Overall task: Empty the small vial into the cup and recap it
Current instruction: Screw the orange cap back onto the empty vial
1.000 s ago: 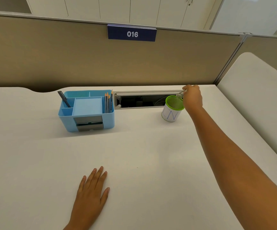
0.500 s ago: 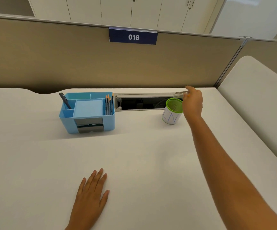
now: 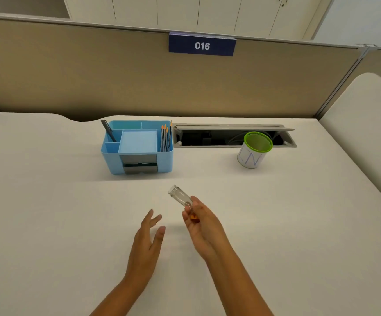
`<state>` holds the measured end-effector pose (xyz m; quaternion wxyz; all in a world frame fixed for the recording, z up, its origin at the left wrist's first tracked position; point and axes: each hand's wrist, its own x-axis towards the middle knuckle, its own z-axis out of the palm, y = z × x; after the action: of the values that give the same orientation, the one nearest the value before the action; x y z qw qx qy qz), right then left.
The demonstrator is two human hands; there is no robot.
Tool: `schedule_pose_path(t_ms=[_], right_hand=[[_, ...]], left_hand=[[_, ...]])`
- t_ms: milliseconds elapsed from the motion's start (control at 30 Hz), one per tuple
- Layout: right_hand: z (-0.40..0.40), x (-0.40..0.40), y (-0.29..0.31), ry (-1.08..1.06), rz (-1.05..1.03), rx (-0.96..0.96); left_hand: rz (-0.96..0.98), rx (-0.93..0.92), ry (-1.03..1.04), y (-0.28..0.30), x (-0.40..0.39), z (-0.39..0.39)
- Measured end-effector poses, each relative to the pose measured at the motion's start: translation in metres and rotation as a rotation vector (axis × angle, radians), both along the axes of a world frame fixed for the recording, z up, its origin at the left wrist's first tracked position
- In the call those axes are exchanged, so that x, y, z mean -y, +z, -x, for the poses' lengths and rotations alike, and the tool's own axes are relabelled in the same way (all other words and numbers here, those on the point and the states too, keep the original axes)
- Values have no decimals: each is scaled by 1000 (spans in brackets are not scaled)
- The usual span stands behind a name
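My right hand (image 3: 202, 226) holds a small clear glass vial (image 3: 180, 195) by its base, above the middle of the white desk (image 3: 276, 224). The vial is uncapped, looks empty, and tilts with its mouth up and to the left. A small orange thing (image 3: 194, 217), perhaps the cap, shows between the fingers of the same hand. My left hand (image 3: 148, 241) hovers just left of it, fingers apart and empty. The white cup with a green rim (image 3: 254, 149) stands at the back right of the desk, far from both hands.
A blue desk organizer (image 3: 138, 147) with pens and pencils stands at the back, left of the cup. An open cable tray (image 3: 230, 135) is set into the desk behind the cup. A beige partition (image 3: 93, 71) closes off the back edge.
My right hand has drawn back from over the cup to the middle of the desk with the vial. My left hand has lifted off the desk and moved right, toward the vial.
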<state>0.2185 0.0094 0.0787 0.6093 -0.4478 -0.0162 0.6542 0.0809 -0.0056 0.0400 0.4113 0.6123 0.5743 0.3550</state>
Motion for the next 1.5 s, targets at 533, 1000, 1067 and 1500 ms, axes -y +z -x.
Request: schedule_pose_path(t_ms=[533,1000,1067,1500], right_hand=[[19,63,2,195,110,116],[9,59,15,390,-226,977],[10,62,11,381,-246,1031],[-1,61,18,485,-246,1206]], left_hand=[[28,239,144,29,27,-7],[-186,-48,24,12,38,10],[-207,-71,5,15,39,9],[-348,-210,-96,22,37,10]])
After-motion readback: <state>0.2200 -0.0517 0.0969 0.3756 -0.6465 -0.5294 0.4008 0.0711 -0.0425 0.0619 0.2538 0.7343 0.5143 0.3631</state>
